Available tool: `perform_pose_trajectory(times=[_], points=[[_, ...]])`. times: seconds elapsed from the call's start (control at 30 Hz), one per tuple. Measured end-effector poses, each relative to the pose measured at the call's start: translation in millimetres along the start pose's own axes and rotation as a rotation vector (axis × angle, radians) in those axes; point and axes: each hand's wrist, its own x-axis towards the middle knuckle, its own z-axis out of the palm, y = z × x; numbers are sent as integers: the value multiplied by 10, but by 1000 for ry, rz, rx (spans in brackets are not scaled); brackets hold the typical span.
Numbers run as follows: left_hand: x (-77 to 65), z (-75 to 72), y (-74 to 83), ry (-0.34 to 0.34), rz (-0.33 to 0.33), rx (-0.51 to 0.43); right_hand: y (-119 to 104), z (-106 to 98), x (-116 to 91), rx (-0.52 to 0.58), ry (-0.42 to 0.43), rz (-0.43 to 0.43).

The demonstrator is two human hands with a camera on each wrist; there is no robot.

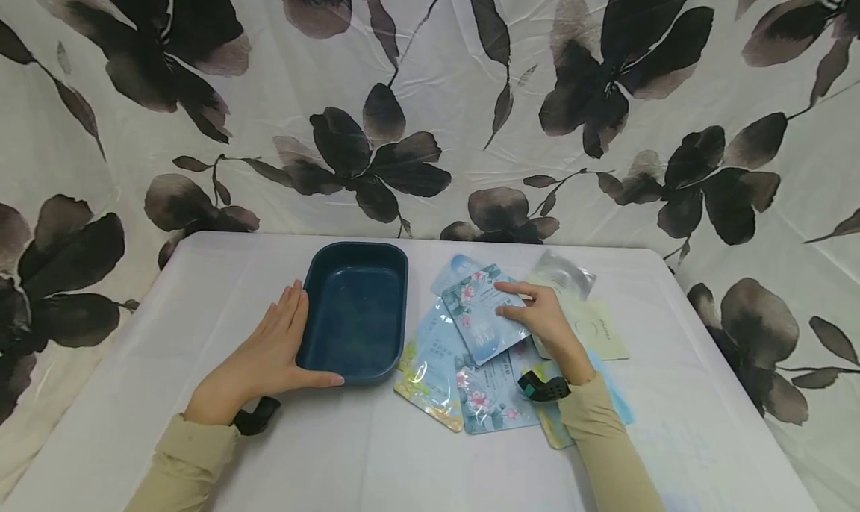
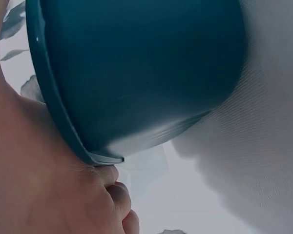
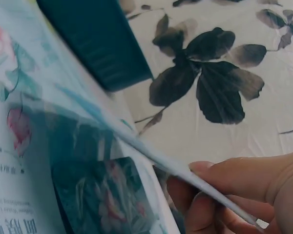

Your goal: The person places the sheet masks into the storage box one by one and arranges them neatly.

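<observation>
My left hand (image 1: 265, 355) lies with straight fingers along the left side of a dark blue rectangular basin (image 1: 352, 322), thumb at its near corner. In the left wrist view the rim of the basin (image 2: 141, 68) touches the hand (image 2: 53, 180). My right hand (image 1: 543, 319) pinches the right edge of a light blue face mask packet (image 1: 478, 314) with pink flowers, raised over other packets. The right wrist view shows the held packet (image 3: 158, 158) edge-on between thumb and fingers (image 3: 234, 175).
Below the held packet, several mask packets overlap: a blue and yellow one (image 1: 433, 374), a flowered one (image 1: 493, 400), a pale green one (image 1: 605, 329) and a silvery one (image 1: 571, 269). They lie right of the basin on a white table (image 1: 295, 460). Behind hangs a flower-printed cloth (image 1: 470, 183).
</observation>
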Motion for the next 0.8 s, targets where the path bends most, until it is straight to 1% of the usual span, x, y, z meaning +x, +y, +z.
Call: perform_pose_trajectory(times=[0.17, 0.27, 0.47, 0.67, 0.8], points=[[15, 9, -9, -7, 2, -10, -73, 17, 0, 132, 15, 10], [21, 22, -13, -10, 5, -28, -118, 31, -6, 213, 51, 13], [10, 24, -9, -17, -2, -59, -200, 71, -34, 265, 120, 0], [15, 41, -21, -19, -6, -59, -280, 137, -57, 351, 155, -7], [21, 50, -36, -19, -4, -60, -319, 186, -59, 396, 155, -25]])
